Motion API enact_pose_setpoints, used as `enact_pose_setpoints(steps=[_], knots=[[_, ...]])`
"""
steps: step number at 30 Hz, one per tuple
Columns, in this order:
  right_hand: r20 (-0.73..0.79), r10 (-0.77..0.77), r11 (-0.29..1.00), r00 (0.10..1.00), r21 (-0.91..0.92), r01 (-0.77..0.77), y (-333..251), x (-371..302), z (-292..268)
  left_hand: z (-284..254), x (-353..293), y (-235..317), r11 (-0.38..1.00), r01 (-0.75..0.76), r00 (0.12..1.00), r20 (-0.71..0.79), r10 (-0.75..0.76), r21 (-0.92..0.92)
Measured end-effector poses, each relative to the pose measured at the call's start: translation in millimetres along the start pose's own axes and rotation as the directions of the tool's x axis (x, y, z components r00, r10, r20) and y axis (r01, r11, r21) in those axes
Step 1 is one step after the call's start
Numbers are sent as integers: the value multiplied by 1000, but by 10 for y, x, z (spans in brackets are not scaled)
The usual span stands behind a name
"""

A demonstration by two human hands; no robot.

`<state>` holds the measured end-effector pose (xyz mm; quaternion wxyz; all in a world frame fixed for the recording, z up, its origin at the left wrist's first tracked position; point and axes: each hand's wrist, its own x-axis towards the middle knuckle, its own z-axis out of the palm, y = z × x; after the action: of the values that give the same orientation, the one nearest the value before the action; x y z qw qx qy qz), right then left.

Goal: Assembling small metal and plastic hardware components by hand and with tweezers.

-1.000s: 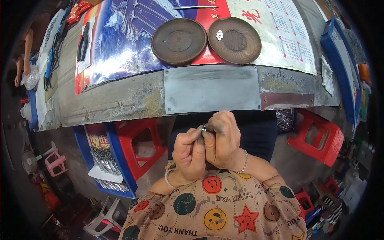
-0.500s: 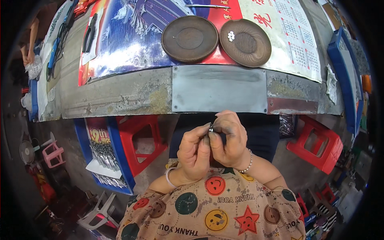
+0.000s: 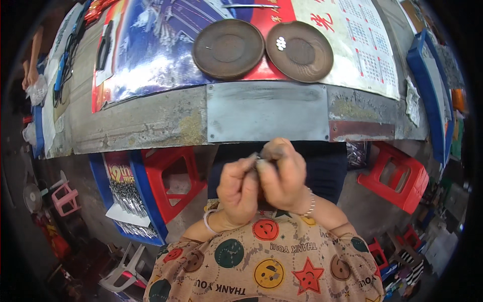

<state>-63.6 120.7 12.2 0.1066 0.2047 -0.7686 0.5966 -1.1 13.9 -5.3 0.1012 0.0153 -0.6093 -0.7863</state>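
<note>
Just in front of the table's near edge, my left hand (image 3: 237, 189) and my right hand (image 3: 286, 176) meet at the fingertips. Both are closed in a pinch around a tiny piece with a shiny spot (image 3: 258, 157). The fingers cover most of it, so its kind cannot be made out. Beyond the hands, a grey metal sheet (image 3: 266, 115) is fixed along the table edge. Two round brown dishes stand past it. The left dish (image 3: 229, 49) holds one tiny sliver, and the right dish (image 3: 308, 54) holds several small white discs (image 3: 280, 44).
A poster (image 3: 161, 55) covers the tabletop. On it lie a black-handled tool (image 3: 104, 48) and a slim metal tool (image 3: 251, 5). A blue crate (image 3: 151, 201) with many thin metal parts and red stools (image 3: 176, 181) stand below. Another person's hand (image 3: 31, 78) is far left.
The view has shifted slightly, so the table and dishes appear further left. My hands stay together at the fingertips, with the right fingers slightly blurred.
</note>
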Motion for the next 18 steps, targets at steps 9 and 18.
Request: enact_pose_setpoints(steps=[9, 18], knots=[[120, 161, 957, 980, 223, -185, -16, 103, -232, -101, 272, 422, 824, 514, 817, 431, -384, -240], [-18, -74, 992, 997, 104, 75, -13, -48, 70, -45, 58, 180, 969, -97, 995, 19, 95, 225]])
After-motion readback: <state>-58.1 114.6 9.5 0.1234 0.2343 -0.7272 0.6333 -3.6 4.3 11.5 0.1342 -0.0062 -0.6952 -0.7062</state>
